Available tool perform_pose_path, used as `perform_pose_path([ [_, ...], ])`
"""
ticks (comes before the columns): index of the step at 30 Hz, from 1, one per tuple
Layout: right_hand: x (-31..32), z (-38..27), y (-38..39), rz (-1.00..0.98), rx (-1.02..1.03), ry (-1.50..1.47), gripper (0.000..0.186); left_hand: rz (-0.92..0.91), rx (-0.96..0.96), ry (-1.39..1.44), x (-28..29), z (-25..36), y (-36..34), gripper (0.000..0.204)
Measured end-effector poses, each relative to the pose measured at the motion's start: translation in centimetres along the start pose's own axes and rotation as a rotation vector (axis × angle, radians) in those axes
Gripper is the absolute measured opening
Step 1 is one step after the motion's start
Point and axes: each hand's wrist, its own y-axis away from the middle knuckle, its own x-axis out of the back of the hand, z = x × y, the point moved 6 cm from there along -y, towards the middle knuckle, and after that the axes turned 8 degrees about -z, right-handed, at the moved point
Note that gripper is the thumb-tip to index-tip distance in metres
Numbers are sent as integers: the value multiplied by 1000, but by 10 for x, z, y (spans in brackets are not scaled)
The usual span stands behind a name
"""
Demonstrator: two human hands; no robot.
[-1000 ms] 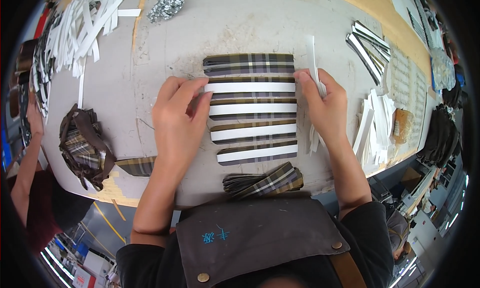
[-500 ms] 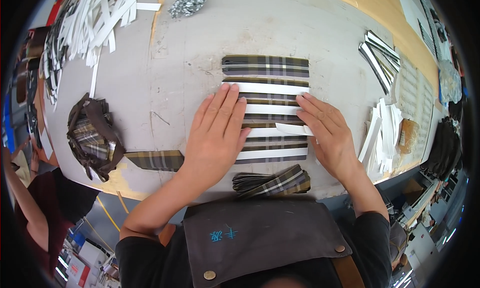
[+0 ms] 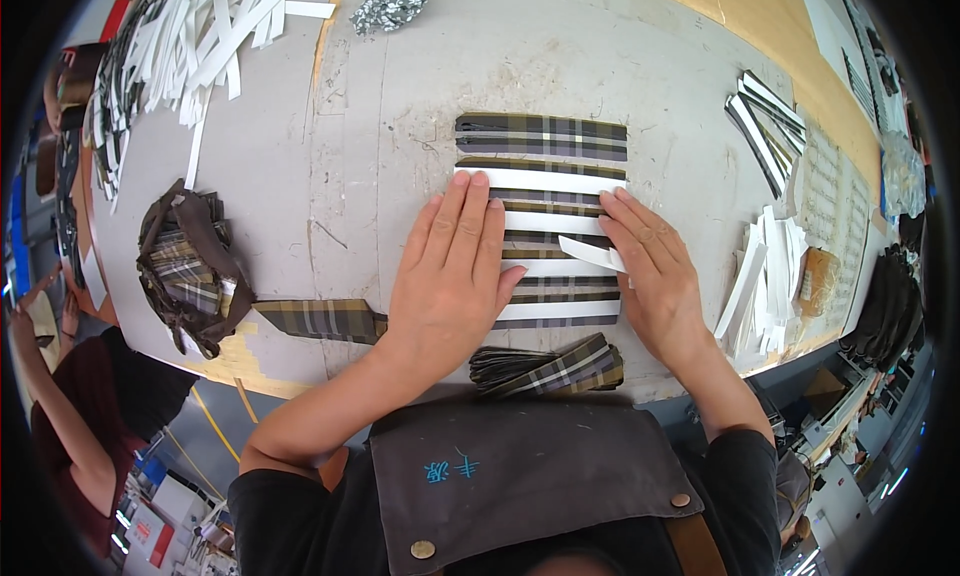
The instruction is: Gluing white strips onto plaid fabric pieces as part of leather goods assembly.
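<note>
In the middle of the table, plaid fabric strips [image 3: 545,136] lie in rows, one above the other. White strips [image 3: 560,182] rest along several of these rows. Spread flat, my left hand [image 3: 445,261] presses its fingertips on the left end of the upper white strip and covers the left ends of lower rows. The fingertips of my right hand [image 3: 655,276] touch the right ends of the rows. A loose white strip [image 3: 590,254] sticks out slantwise from under that hand, tucked at its palm; its other end is hidden.
Near the front edge lies a folded plaid bundle [image 3: 545,368]. Dark plaid fabric [image 3: 190,266] is heaped at left beside a plaid piece [image 3: 315,319]. White strips [image 3: 765,276] are piled at right, more [image 3: 215,36] at far left. A person [image 3: 80,426] works at left.
Both hands keep nearly the same places on the rows. The left fingers have drawn slightly closer together. The whole view has shifted a little.
</note>
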Motion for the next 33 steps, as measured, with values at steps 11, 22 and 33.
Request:
perform_pose_path([
  [11, 0, 1, 1, 23, -33, -25, 54, -3, -16, -16, 2, 0, -1, 57],
  [22, 15, -5, -2, 30, -5, 11, 50, 136, -54, 122, 24, 5, -11, 46],
  [33, 17, 3, -6, -38, -121, -662, 24, 183, 88, 1029, 23, -18, -16, 8],
])
